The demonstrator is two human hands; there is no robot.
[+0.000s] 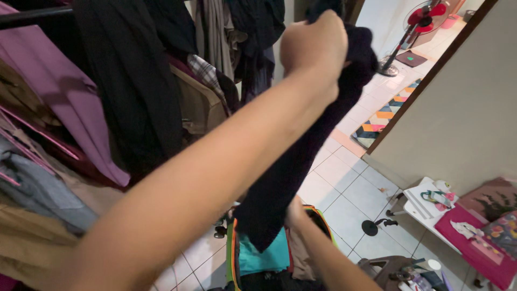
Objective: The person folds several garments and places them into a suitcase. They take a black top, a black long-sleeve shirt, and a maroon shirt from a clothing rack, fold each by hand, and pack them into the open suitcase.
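1. The left hand (314, 46) is raised high and clenched around the top of a dark garment (301, 156), which hangs down long in front of the clothes rack (32, 16).
2. The right hand (295, 211) is low, touching the bottom part of the same garment; its fingers are hidden behind the cloth, so I cannot tell if they grip it.
3. Under the garment stands an open bag (232, 253) with a bright rim; teal cloth (264, 256) lies inside.
4. To handle this well, I think the upper grip should stay firm and the lower hand should keep the hem stretched (a loose hem could catch on the bag's rim or drag on the tiled floor (350, 188)).
5. Packages and signs: on the low white table (425, 210) at the right lies a flat pink box (474, 237) with small white items on it, beside it a flowered package (503, 229). Their labels are too small to read.
6. Far away stands a red fan (423, 19), near a colourful mat (385, 116).
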